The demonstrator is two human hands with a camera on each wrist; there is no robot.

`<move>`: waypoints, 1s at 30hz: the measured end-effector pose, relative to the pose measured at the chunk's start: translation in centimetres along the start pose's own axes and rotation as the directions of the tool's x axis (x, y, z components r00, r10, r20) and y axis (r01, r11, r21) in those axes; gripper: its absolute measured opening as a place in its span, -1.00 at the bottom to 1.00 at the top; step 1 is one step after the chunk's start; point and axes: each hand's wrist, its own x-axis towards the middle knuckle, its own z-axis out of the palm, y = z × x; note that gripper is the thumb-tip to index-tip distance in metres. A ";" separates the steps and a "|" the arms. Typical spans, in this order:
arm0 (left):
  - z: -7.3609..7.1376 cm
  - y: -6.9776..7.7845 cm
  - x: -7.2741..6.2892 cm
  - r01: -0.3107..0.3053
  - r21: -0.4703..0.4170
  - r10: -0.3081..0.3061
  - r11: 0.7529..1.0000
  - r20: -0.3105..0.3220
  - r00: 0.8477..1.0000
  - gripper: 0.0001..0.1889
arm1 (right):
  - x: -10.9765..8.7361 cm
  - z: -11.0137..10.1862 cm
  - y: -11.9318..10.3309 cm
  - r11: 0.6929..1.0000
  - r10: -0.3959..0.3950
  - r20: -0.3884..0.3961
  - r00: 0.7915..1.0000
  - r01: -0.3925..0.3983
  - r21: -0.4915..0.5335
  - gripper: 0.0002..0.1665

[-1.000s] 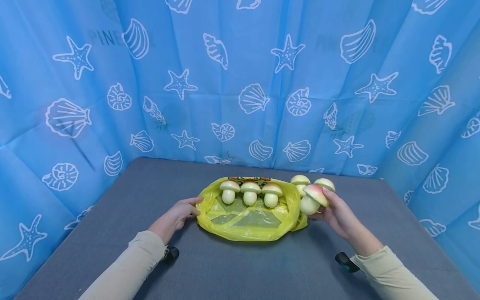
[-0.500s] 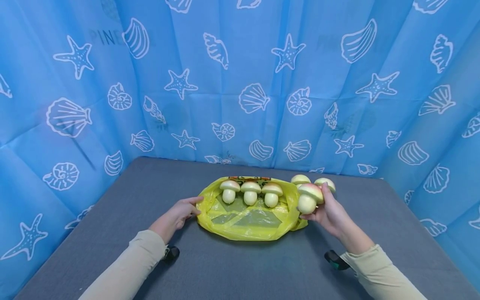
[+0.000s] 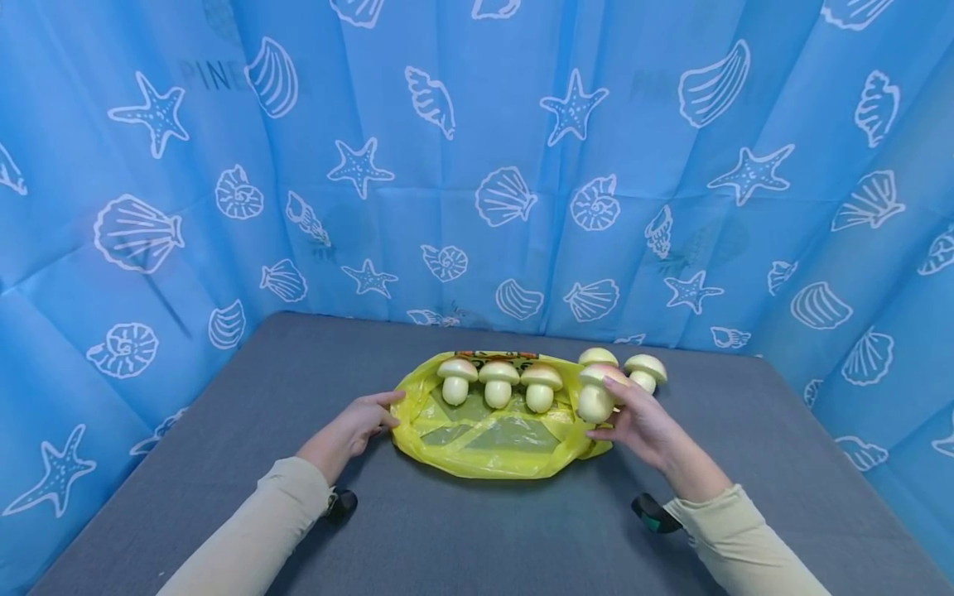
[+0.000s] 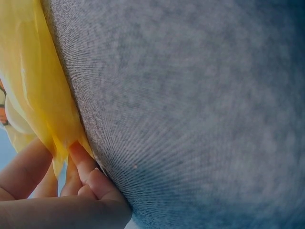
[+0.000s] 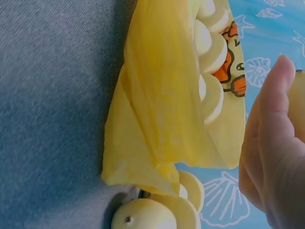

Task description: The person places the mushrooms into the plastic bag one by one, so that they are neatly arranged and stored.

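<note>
A yellow plastic bag (image 3: 492,465) lies with its mouth wide toward me on the table. My left hand (image 3: 356,424) pinches the bag's left edge; in the left wrist view the fingers (image 4: 26,167) sit on the gathered yellow film. Three toy mushrooms (image 3: 498,396), pale with pinkish caps, stand in a row inside at the back. Beside the bag's right rim, my right hand (image 3: 648,429) grips another toy mushroom (image 3: 595,404), cap up. Only a sliver of that held mushroom (image 5: 299,105) shows in the right wrist view.
Two more toy mushrooms, one farther back (image 3: 596,356) and one to its right (image 3: 647,369), rest on the grey cloth-covered table (image 3: 477,546) right of the bag. A blue curtain (image 3: 477,124) with white seashells hangs behind the table.
The right hand has carried its mushroom leftward to the bag's right rim, uncovering more of the rear right mushroom. The left hand and the bag have stayed in place.
</note>
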 end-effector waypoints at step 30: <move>-0.1 -0.1 -0.3 -0.003 0.007 0.003 1.000 0.006 1.000 -0.40 | 2.3 4.7 -0.2 0.984 0.176 -0.138 0.975 -0.177 0.007 -0.39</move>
